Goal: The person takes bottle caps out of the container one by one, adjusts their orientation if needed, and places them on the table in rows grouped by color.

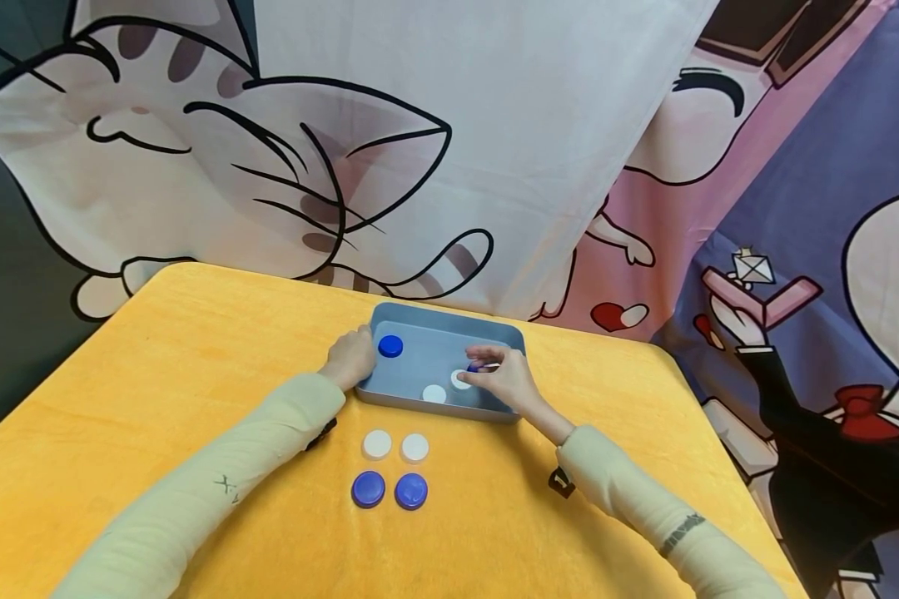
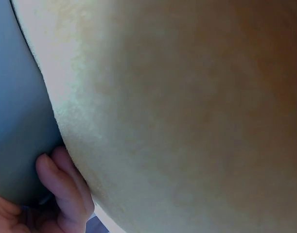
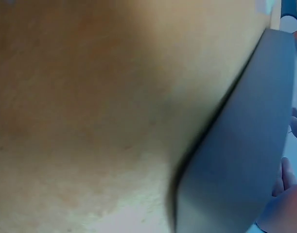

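Observation:
My left hand (image 1: 350,358) grips the left wall of a shallow blue-grey tray (image 1: 449,316), its curled fingers (image 2: 63,184) showing in the left wrist view. My right hand (image 1: 508,381) reaches over the tray's right wall, and its thumb and fingers pinch a blue bottle cap (image 1: 474,366) that they partly cover. Just beside the thumb tip is a white cap (image 1: 459,382), overlapped by it. Another white cap (image 1: 434,393) lies near the tray's front wall, and a blue cap (image 1: 391,346) sits at the tray's left end.
In front of the tray, on the yellow tablecloth (image 1: 270,333), two white caps (image 1: 377,444) lie side by side. Nearer to me is a pair of blue caps (image 1: 368,489). A printed cartoon curtain (image 1: 554,125) hangs right behind the table.

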A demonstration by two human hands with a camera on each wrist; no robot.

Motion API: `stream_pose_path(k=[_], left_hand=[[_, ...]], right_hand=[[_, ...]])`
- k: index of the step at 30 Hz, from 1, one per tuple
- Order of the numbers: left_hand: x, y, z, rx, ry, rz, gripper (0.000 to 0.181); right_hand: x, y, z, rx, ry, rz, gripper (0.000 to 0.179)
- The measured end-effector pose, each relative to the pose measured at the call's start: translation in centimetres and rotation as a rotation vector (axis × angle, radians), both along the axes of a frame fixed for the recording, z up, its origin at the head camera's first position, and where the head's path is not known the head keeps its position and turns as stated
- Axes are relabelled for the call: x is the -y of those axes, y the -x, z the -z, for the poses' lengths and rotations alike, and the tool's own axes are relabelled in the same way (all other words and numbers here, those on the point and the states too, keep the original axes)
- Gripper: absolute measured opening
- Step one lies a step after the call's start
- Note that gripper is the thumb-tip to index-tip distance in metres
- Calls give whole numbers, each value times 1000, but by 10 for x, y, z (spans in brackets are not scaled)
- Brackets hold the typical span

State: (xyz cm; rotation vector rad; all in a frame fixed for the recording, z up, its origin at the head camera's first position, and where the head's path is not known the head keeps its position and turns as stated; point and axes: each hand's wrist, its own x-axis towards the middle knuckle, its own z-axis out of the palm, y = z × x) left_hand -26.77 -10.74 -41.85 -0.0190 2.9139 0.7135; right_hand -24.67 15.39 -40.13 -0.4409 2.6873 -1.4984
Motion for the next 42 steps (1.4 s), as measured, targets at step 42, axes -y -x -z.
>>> stream_pose_path(k=[42], left_hand=[[0, 1, 1, 0, -9, -11, 32]], right_hand=[[6, -6, 22, -95, -327, 44, 40]])
